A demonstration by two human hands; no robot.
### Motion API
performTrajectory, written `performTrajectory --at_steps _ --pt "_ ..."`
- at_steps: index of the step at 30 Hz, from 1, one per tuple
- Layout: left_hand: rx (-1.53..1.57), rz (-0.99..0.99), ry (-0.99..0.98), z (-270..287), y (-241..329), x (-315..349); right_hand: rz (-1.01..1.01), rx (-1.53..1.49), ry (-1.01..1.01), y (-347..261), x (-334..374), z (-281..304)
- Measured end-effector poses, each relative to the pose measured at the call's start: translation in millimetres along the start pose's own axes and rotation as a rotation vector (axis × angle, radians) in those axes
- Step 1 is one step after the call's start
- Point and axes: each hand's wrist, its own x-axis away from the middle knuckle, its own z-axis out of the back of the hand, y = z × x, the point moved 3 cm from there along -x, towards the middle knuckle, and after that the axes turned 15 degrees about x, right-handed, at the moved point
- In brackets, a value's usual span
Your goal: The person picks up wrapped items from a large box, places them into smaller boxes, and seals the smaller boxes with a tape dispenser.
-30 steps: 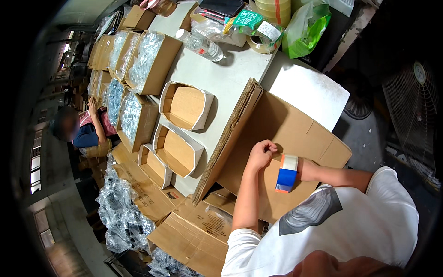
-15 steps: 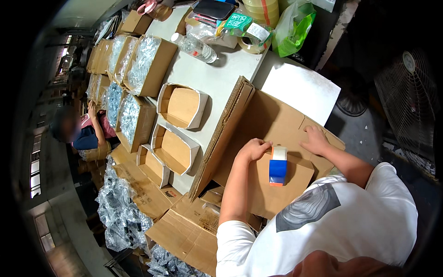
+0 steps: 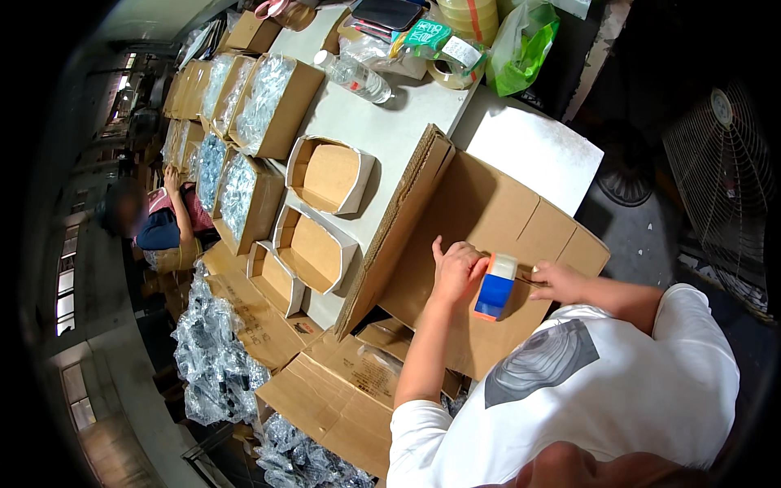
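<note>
My left hand is closed at the orange-edged side of a blue tape dispenser with a roll of pale tape; one finger points up and away. The dispenser is over a large brown cardboard sheet, tilted slightly. On the dispenser's other side, my right hand has its thumb and fingertips drawn together near the roll. A thin dark line runs from those fingertips toward the tape; whether it is tape or a cardboard edge, I cannot make out. Thick folded cardboard stands along the sheet's left side.
Shallow cardboard trays sit on the white table beside a water bottle. Open boxes of bubble-wrapped goods stand farther left, near another person. A green plastic bag lies at the back, a large fan at right.
My right hand has come back from the far part of the cardboard to beside the dispenser. The dispenser has tilted and shifted slightly with my left hand. The raised cardboard edge beneath no longer shows.
</note>
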Motion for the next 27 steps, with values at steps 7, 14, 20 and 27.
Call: performTrajectory --at_steps 7,14,20,27 --pt "0.114 0.054 -0.127 -2 21 3 0.702 -0.091 0.434 -75 -47 102" --pt "0.29 0.118 -0.168 3 14 1 0.492 0.135 -0.296 -68 -65 127" --pt "0.446 0.132 -0.02 4 11 5 0.442 0.398 -0.167 -34 -87 198" --pt "0.233 0.043 -0.083 3 26 4 0.409 0.866 -0.094 -7 -109 187"
